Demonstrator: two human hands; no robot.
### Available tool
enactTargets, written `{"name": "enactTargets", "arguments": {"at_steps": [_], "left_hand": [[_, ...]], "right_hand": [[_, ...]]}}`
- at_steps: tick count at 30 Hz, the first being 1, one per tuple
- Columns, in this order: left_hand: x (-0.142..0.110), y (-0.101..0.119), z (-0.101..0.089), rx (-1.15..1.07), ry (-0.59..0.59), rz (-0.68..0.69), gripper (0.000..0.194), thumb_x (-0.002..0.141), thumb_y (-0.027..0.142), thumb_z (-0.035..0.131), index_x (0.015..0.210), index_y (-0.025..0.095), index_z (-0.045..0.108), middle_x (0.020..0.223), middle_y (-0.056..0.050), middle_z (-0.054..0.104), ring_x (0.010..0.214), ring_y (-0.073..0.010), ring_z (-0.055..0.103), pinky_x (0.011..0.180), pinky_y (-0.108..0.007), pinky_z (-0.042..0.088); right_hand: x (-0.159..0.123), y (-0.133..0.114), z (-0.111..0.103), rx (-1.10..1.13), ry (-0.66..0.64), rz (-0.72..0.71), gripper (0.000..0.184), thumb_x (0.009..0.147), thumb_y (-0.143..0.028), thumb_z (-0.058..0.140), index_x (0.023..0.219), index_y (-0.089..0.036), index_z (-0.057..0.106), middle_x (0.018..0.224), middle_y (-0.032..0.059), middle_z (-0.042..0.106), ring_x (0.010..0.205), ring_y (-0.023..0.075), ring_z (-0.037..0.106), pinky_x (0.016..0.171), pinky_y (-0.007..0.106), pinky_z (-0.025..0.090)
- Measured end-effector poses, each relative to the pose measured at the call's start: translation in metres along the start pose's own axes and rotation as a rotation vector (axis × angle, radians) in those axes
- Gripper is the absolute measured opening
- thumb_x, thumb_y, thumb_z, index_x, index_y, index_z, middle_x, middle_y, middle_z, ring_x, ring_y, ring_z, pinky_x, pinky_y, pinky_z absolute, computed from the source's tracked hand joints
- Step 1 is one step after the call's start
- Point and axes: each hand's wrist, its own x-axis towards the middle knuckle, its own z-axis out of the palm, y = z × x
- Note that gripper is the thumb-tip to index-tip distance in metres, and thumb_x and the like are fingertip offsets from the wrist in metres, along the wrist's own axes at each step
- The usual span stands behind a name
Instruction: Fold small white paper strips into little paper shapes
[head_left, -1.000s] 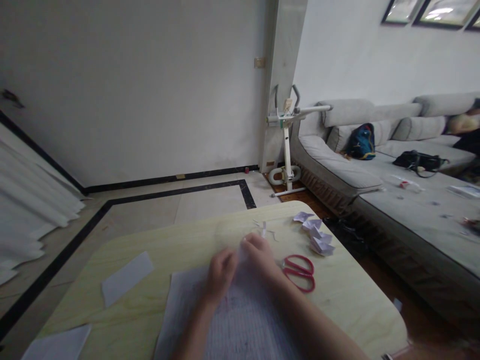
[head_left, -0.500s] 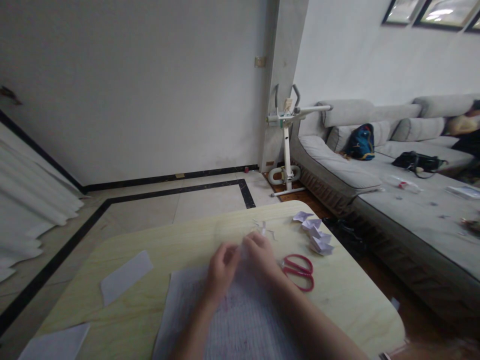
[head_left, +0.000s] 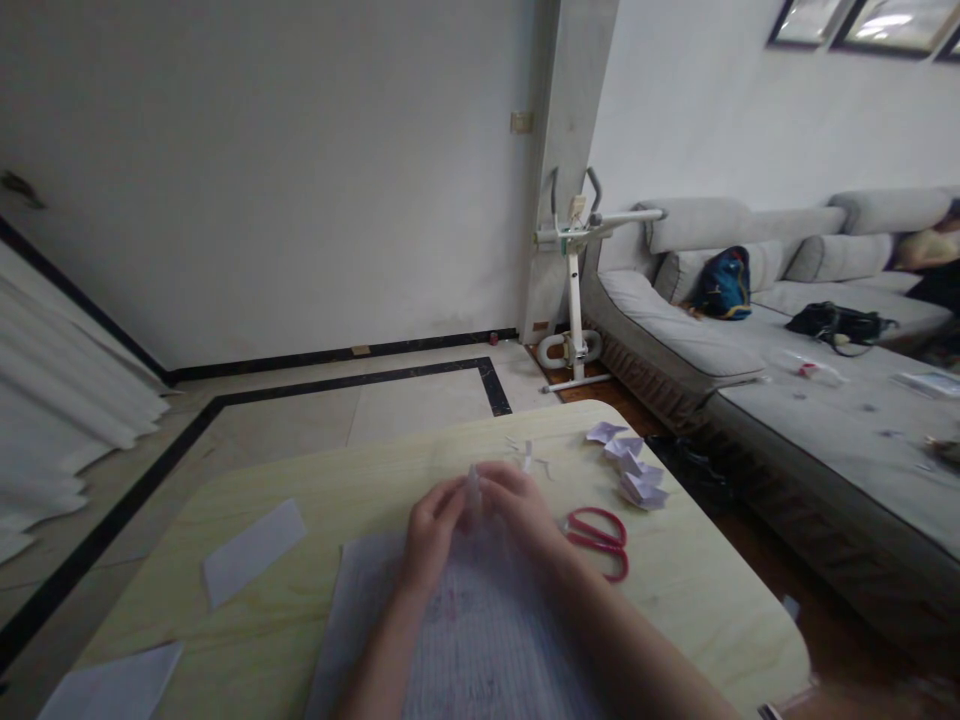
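Between my two hands a small piece of white paper (head_left: 473, 492) stands upright, blurred and partly covered by fingers. My left hand (head_left: 435, 522) pinches it from the left, and my right hand (head_left: 514, 500) closes on it from the right. Beneath my forearms lies a large lined sheet (head_left: 465, 640) with faint writing. Scissors with red handles (head_left: 600, 540) rest just right of my right wrist, their blades hidden under it. Several folded paper pieces (head_left: 630, 468) sit in a row at the table's far right.
Thin paper scraps (head_left: 528, 460) lie beyond my hands. On the left of the wooden table (head_left: 697, 590) are a white paper strip (head_left: 255, 550) and another white sheet (head_left: 112, 685). A grey sofa (head_left: 810, 420) and a white exercise machine (head_left: 574, 290) stand beyond. A person sits far right.
My hands have shifted slightly left and drawn around the small paper, which now points upright between the fingers. The scissors and folded pieces have stayed put.
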Motion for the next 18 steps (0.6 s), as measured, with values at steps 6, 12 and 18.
{"name": "enactTargets", "arguments": {"at_steps": [6,12,18], "left_hand": [[-0.001,0.003,-0.001,0.003,-0.006,-0.001,0.036,0.073,0.039,0.06,0.098,0.014,0.067,0.094,-0.009,0.069,0.08,-0.0206,0.063,0.063,-0.026,0.048],[-0.002,0.007,0.002,0.044,-0.029,0.072,0.035,0.073,0.039,0.061,0.098,0.015,0.067,0.099,-0.009,0.068,0.092,-0.0225,0.061,0.076,-0.029,0.048],[0.0,0.003,-0.001,0.07,0.041,0.075,0.027,0.07,0.036,0.063,0.087,0.015,0.062,0.081,-0.004,0.066,0.077,-0.0174,0.061,0.069,-0.025,0.046]], "right_hand": [[0.0,0.001,0.002,-0.021,-0.013,0.007,0.023,0.072,-0.036,0.062,0.084,-0.016,0.064,0.07,0.0011,0.061,0.06,0.0124,0.054,0.056,0.024,0.043],[0.006,0.014,-0.002,-0.114,0.05,-0.04,0.019,0.07,-0.031,0.064,0.082,-0.017,0.064,0.072,0.0013,0.063,0.065,0.0139,0.057,0.061,0.025,0.045],[0.009,0.019,-0.004,-0.237,0.1,-0.078,0.016,0.068,-0.03,0.065,0.075,-0.016,0.061,0.067,-0.0004,0.059,0.062,0.0127,0.054,0.058,0.024,0.041]]}}
